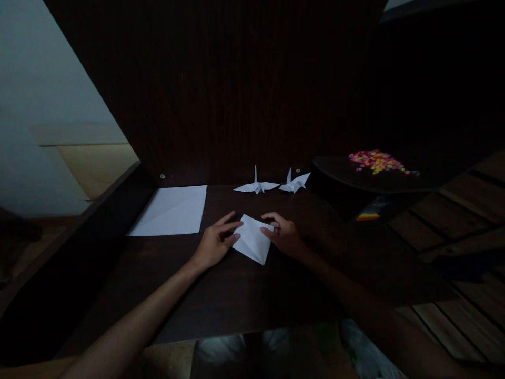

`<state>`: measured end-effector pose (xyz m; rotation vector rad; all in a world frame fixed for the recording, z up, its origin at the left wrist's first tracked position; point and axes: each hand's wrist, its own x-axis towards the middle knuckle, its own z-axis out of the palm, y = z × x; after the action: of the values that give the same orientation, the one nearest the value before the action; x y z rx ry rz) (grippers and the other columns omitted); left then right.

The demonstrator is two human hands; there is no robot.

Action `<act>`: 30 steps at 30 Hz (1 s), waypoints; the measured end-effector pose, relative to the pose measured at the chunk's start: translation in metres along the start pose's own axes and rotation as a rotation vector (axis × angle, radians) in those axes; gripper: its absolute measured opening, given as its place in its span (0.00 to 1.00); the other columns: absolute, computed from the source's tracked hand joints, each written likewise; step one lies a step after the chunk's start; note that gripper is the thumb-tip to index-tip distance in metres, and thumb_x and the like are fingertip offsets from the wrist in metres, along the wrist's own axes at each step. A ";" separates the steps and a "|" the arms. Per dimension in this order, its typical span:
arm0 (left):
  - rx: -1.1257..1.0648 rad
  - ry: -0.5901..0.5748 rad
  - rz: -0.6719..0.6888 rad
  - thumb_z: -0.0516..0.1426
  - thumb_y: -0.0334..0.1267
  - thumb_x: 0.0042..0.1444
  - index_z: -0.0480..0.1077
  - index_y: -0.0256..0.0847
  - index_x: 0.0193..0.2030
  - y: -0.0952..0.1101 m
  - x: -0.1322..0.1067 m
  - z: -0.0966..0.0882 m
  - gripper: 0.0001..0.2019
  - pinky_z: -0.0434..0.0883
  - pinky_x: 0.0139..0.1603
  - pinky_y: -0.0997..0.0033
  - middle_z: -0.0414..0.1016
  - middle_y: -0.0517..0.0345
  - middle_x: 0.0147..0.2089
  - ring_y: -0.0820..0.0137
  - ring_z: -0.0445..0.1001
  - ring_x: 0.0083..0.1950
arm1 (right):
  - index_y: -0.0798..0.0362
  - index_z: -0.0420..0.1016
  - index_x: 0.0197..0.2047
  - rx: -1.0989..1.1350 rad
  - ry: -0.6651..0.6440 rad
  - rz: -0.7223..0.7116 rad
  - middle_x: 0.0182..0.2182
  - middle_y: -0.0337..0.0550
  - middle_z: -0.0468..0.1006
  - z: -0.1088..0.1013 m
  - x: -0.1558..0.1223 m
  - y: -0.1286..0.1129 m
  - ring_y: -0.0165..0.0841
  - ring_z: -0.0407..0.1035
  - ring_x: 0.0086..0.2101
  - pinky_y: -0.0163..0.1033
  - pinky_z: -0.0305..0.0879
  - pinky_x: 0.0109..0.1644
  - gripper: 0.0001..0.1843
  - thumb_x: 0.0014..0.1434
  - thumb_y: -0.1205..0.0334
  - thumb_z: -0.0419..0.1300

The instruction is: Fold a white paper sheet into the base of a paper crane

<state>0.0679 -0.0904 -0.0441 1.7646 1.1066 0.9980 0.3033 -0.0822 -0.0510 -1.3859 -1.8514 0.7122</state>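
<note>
A small square of folded white paper [252, 239] lies turned like a diamond on the dark desk, with crease lines running to its near corner. My left hand [216, 242] rests at its left edge, fingers spread, with thumb and forefinger touching the paper. At the right corner, my right hand [286, 234] has its thumb on top of the paper and its other fingers bent around the edge, so the corner is pinched. Behind the hands stand two white paper cranes, the left crane [257, 187] and the right crane [295, 184].
A stack of white paper sheets [171, 211] lies at the desk's back left. Many small coloured pieces [376, 160] are heaped on a raised dark shelf [335, 171] at the right. A low side board [74, 247] bounds the left, and a tall dark panel [221, 95] the back.
</note>
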 end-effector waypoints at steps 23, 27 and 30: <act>0.549 -0.362 0.492 0.57 0.44 0.62 0.73 0.42 0.54 0.003 -0.008 -0.013 0.16 0.72 0.55 0.58 0.75 0.48 0.51 0.62 0.71 0.53 | 0.47 0.74 0.56 -0.260 -0.381 -0.533 0.58 0.53 0.71 -0.025 -0.005 0.010 0.48 0.62 0.55 0.58 0.58 0.56 0.38 0.43 0.41 0.71; 0.591 -0.375 0.528 0.55 0.43 0.64 0.75 0.43 0.52 0.004 -0.007 -0.015 0.14 0.72 0.53 0.59 0.76 0.49 0.52 0.62 0.73 0.51 | 0.48 0.76 0.54 -0.275 -0.407 -0.511 0.58 0.51 0.71 -0.028 -0.005 0.008 0.47 0.62 0.54 0.57 0.60 0.56 0.35 0.45 0.41 0.70; 0.620 -0.389 0.537 0.54 0.44 0.64 0.76 0.43 0.51 0.006 -0.006 -0.017 0.15 0.72 0.52 0.59 0.77 0.49 0.52 0.62 0.73 0.51 | 0.48 0.78 0.51 -0.292 -0.413 -0.500 0.58 0.49 0.71 -0.030 -0.004 0.006 0.46 0.63 0.53 0.55 0.61 0.55 0.28 0.50 0.43 0.68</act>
<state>0.0527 -0.0944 -0.0342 2.7167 0.7396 0.5727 0.3313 -0.0839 -0.0392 -0.9111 -2.5836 0.5035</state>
